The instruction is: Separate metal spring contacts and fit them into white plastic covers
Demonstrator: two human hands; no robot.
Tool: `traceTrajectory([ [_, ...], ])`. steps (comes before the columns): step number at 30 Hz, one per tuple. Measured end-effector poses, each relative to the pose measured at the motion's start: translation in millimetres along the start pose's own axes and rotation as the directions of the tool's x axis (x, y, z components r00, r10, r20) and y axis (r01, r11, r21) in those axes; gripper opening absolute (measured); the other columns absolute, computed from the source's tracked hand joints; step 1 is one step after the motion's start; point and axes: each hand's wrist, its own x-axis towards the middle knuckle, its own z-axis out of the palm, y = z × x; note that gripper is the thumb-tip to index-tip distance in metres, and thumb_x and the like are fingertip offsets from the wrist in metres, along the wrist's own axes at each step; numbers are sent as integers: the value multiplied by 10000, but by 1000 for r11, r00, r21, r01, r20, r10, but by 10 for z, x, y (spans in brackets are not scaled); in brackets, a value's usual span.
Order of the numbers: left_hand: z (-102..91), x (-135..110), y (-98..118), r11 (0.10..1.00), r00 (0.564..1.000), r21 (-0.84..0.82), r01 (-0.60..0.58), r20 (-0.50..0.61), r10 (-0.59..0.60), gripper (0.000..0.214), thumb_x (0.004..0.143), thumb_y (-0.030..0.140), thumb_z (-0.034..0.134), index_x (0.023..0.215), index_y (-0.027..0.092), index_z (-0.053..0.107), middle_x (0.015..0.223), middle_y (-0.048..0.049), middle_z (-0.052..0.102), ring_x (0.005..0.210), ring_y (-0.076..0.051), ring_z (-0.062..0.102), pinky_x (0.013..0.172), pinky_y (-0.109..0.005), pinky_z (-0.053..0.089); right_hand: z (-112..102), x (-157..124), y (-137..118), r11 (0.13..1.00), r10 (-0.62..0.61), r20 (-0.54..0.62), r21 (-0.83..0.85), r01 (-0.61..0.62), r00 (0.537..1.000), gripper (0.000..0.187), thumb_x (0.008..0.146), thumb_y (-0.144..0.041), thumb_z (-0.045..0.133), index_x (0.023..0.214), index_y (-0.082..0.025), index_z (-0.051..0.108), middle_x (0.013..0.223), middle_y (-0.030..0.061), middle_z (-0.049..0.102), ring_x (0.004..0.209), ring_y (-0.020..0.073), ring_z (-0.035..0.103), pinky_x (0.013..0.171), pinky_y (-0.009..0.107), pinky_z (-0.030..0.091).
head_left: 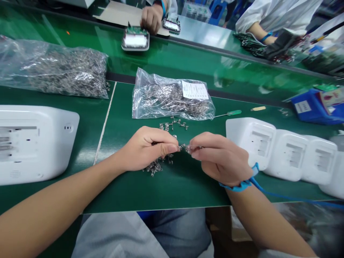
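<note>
Thumb and forefinger of my left hand (150,148) pinch one end of a small metal spring (182,147). My right hand (220,156), with a blue strap at its wrist, pinches the other side, where thin wire and coils show between the fingertips. The two hands almost meet above the green table. A loose pile of springs (153,167) lies under my left hand and is partly hidden by it. More springs (173,123) are scattered just beyond my hands, in front of a clear bag of springs (166,96) with a white label.
A larger bag of springs (72,70) lies at the back left. White plastic housings stand on the left (34,143) and in a row on the right (249,139). Behind them are a green-handled screwdriver (234,112) and a blue bin (313,106). Across the belt, a co-worker's hand (152,18) touches a device.
</note>
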Motion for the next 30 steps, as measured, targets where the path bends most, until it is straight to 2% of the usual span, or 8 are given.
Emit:
traceTrajectory([
  [4, -29, 1, -3, 996, 997, -37, 75, -19, -76, 306, 954, 339, 632, 731, 145, 711, 565, -6, 611, 523, -96, 530, 492, -208, 418, 2, 22, -8, 1000, 19, -27, -1, -19, 999, 278, 845, 43, 582, 997, -170, 678, 943, 92, 733, 869, 182, 728, 726, 311, 637],
  [8, -31, 3, -8, 994, 999, 105, -40, 8, 39, 267, 963, 288, 620, 759, 152, 724, 607, -6, 647, 547, -89, 548, 542, -202, 439, 16, 15, -15, 964, 207, -18, 175, -201, 978, 358, 810, 35, 628, 1086, -184, 687, 908, 61, 726, 858, 180, 723, 744, 321, 626],
  [12, -21, 7, -9, 972, 992, 201, -125, -5, 129, 202, 960, 218, 620, 806, 155, 734, 646, -2, 683, 573, -82, 590, 581, -188, 458, 27, 7, 5, 923, 356, 37, 142, -358, 934, 466, 859, 2, 636, 1270, -219, 658, 947, 46, 729, 824, 154, 706, 781, 331, 607],
  [15, -22, 12, -14, 964, 989, 225, -138, -22, 147, 181, 950, 189, 628, 806, 150, 731, 657, -1, 692, 586, -81, 604, 586, -181, 460, 15, 45, 26, 947, 309, 70, 70, -313, 949, 292, 881, -32, 655, 1111, -192, 738, 922, 63, 751, 885, 166, 707, 808, 325, 596],
  [17, -25, 14, -21, 963, 987, 222, -151, -11, 157, 172, 948, 189, 632, 813, 150, 732, 658, 1, 692, 581, -79, 600, 576, -180, 457, -6, 75, 29, 947, 309, 74, 64, -314, 948, 225, 892, -36, 654, 1028, -180, 761, 855, 55, 751, 836, 149, 708, 765, 297, 590],
  [21, -30, 14, -37, 962, 989, 230, -149, 11, 150, 187, 961, 213, 620, 822, 162, 734, 666, 3, 700, 581, -81, 601, 574, -186, 458, -50, 98, 7, 901, 385, 97, 172, -397, 918, 200, 889, -63, 679, 1022, -184, 768, 801, 32, 738, 696, 116, 685, 659, 265, 577],
  [27, -19, -4, -55, 948, 984, 266, -173, 78, 158, 178, 970, 208, 608, 843, 166, 726, 683, 7, 709, 580, -75, 601, 620, -195, 469, -13, 62, -15, 820, 507, 61, 273, -503, 860, 164, 868, -89, 720, 956, -220, 767, 859, 29, 732, 734, 121, 689, 598, 239, 557],
  [30, -14, -13, -60, 939, 982, 290, -185, 98, 164, 175, 968, 203, 610, 840, 165, 722, 636, 16, 674, 579, -78, 596, 631, -200, 465, 10, 54, -14, 769, 547, 82, 345, -539, 833, 289, 876, -83, 705, 1108, -252, 733, 897, 16, 721, 734, 116, 685, 590, 232, 559],
])
